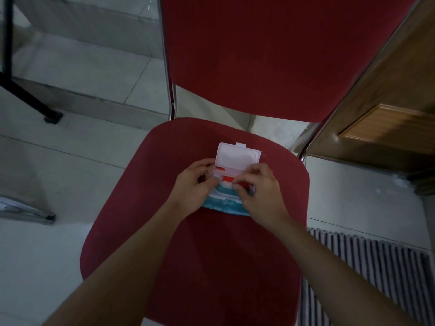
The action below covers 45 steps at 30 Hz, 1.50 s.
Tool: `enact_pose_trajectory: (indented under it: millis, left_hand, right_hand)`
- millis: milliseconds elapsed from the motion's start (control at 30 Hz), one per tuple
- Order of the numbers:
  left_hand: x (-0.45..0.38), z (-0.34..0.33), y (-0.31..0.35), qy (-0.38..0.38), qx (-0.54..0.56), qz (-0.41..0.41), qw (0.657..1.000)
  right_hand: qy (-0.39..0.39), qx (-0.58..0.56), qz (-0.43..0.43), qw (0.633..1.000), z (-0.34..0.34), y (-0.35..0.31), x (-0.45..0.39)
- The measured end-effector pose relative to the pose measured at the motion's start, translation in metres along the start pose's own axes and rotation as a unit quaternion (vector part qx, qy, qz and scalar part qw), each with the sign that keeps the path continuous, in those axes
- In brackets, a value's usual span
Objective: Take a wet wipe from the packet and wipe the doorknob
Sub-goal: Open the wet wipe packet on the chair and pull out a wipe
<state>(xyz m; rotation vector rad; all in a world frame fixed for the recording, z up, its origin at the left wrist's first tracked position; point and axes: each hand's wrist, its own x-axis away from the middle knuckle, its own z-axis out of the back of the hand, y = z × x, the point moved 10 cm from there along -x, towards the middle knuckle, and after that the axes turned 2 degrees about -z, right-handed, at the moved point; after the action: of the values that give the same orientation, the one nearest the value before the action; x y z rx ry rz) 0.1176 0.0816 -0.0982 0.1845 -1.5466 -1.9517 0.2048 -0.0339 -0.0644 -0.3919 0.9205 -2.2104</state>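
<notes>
Two bare forearms reach in from the near edge and meet over one wet wipe packet (225,203), which lies flat on the seat of one red chair (179,243), toward the seat's far half. One white flip lid (237,156) stands open at the packet's far side, hinged back toward the chair's backrest. At the opening, the left hand (193,188) rests on the packet's left end with its fingers curled narrowly at the rim, and the right hand (260,190) covers the right end, thumb and fingertips pinched close together at the white edge of a wipe (226,184); whether the wipe is truly caught between them cannot be told. A teal strip of the packet shows between the two wrists.

Around the chair: one wooden door (386,118) stands just to its right, one striped mat (367,276) lies on the pale tiled floor to the near right of the seat, and one black stand leg (28,92) slants across the floor well to the chair's left.
</notes>
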Motion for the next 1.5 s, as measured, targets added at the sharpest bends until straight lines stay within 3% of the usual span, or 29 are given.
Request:
enact_pose_trajectory:
  millis: [267, 500, 600, 667, 900, 1100, 1267, 1433, 1500]
  left_hand:
    - [-0.001, 0.001, -0.003, 0.009, 0.014, 0.010, 1.000]
    - [-0.001, 0.001, -0.001, 0.007, 0.007, 0.005, 1.000]
    - [-0.001, 0.001, 0.001, 0.009, -0.009, -0.006, 1.000]
    - [-0.001, 0.001, 0.001, 0.007, -0.013, -0.003, 1.000]
    - [0.001, 0.001, 0.001, 0.009, -0.004, 0.003, 1.000]
    - [0.000, 0.000, 0.000, 0.006, -0.017, 0.001, 1.000]
    - [0.004, -0.006, 0.014, -0.024, -0.100, -0.040, 0.994]
    - [0.019, -0.026, 0.026, -0.077, -0.223, -0.089, 0.968]
    - [0.024, -0.029, 0.035, -0.052, -0.254, -0.088, 0.962]
  right_hand:
    - [-0.084, 0.123, 0.094, 0.984, -0.020, -0.025, -0.007]
    - [-0.098, 0.015, 0.043, 0.994, -0.020, -0.017, -0.013]
    - [-0.068, -0.062, -0.042, 0.995, -0.004, -0.003, -0.018]
    - [-0.086, -0.091, -0.081, 0.989, -0.004, 0.005, -0.018]
    - [-0.101, -0.168, -0.105, 0.975, -0.017, 0.007, -0.014]
    - [-0.102, -0.121, -0.050, 0.986, -0.016, -0.005, -0.011]
    - [-0.040, -0.289, -0.180, 0.939, 0.000, 0.023, -0.002]
    - [-0.011, -0.371, -0.223, 0.901, 0.019, 0.039, 0.013]
    - [-0.026, -0.382, -0.233, 0.894, 0.026, 0.042, 0.021]
